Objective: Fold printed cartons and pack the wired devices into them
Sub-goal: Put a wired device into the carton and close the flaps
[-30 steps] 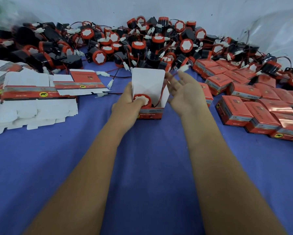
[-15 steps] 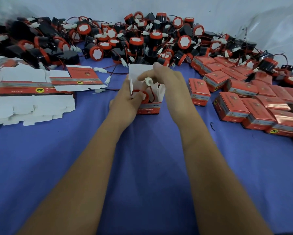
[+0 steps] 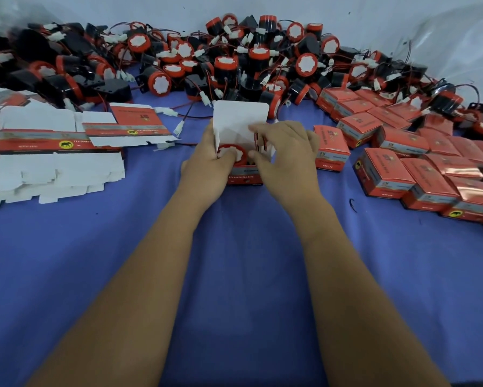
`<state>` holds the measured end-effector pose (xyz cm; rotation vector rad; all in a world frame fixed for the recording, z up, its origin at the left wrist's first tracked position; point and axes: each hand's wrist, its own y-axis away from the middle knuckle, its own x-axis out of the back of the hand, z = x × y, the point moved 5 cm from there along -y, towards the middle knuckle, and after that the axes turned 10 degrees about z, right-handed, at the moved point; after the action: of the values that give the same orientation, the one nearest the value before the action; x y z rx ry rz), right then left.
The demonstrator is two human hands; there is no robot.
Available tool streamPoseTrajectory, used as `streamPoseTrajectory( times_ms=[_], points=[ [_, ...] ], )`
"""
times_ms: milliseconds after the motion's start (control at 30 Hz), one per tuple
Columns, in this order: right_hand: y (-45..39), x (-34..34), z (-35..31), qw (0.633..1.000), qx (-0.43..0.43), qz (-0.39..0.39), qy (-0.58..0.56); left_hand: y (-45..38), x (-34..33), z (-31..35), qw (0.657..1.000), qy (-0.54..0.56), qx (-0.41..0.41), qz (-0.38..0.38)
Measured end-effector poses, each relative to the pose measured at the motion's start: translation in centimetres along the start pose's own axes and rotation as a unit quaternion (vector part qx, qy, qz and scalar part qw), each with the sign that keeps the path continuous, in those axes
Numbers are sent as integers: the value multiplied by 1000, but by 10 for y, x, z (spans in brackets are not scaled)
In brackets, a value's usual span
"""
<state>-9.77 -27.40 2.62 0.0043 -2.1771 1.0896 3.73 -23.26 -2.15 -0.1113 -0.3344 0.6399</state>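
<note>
An open red printed carton (image 3: 244,177) stands on the blue cloth at the centre, its white lid flap (image 3: 239,118) upright. A red-and-black wired device (image 3: 232,153) sits inside it, white face showing. My left hand (image 3: 206,163) grips the carton's left side, thumb pressing on the device. My right hand (image 3: 286,155) holds the right side, with its fingers at the red wire and the right side flap.
A big heap of loose wired devices (image 3: 226,62) lies along the back. Flat unfolded cartons (image 3: 53,152) are stacked at the left. Several closed packed cartons (image 3: 402,152) fill the right side. Blue cloth (image 3: 248,261) lies in front.
My right hand came from open in the air, brought the white connector to the carton, and now rests lower at the carton's right side. The connector is out of sight.
</note>
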Motion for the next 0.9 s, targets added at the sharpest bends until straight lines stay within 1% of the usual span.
streamPoseTrajectory(
  times_ms=[167, 267, 400, 467, 533, 567, 667, 733, 800, 867, 900],
  points=[
    [5, 6, -1, 999, 3, 40, 2, -1, 1, -1, 1000, -10, 8, 1],
    [6, 9, -2, 997, 11, 68, 40, -2, 1, -3, 1000, -5, 8, -1],
    [3, 12, -1, 998, -5, 58, 9, -2, 1, -4, 1000, -2, 13, 0],
    [6, 11, -8, 998, 35, 48, 24, -2, 2, -3, 1000, -4, 13, 1],
    [10, 10, -15, 994, 76, 65, 36, -1, 1, -3, 1000, -4, 13, 0],
    [11, 10, -15, 994, 78, 69, 30, -1, 1, -2, 1000, -4, 13, -1],
    [9, 7, -8, 998, 28, 35, -38, 0, 1, -3, 1000, -2, 16, 4],
    [9, 8, -8, 992, -11, 37, -117, 0, 1, -3, 1000, 1, 16, 4],
    [9, 10, -7, 973, -87, 51, -205, 1, 0, -1, 1000, -4, 16, 4],
    [11, 4, -4, 953, -163, 26, -255, 1, 0, 0, 1000, -5, 24, 3],
    [11, 0, -2, 949, -178, 11, -261, 1, 0, 1, 999, 2, 33, 3]
  ],
)
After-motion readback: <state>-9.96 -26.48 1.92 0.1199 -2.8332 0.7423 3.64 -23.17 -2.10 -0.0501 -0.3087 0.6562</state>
